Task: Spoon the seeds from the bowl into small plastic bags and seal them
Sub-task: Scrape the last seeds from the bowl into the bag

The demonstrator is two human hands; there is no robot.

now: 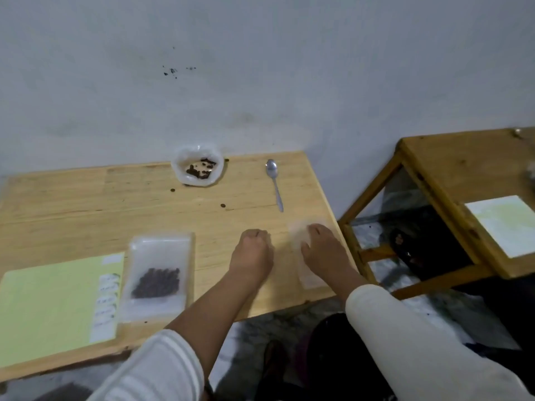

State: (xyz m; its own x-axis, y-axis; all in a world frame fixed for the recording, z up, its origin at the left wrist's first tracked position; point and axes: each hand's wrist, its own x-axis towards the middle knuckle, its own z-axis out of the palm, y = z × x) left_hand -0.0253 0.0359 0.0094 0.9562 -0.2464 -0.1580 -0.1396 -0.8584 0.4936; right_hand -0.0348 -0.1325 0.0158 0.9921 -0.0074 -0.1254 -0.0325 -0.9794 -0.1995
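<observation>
Left hand (254,250) curled, knuckles on wooden table (86,198), holding nothing seen; right hand (321,250) on empty clear bag (305,273) at near right edge, grip unclear, likely readying it for filling. Spoon (275,186) just beyond, idle; bowl (197,166) of seeds (199,169) far centre. Filled bag (157,276) near left beside yellow sheet (52,308). Grey wall (260,68) behind; second table (469,175) right.
</observation>
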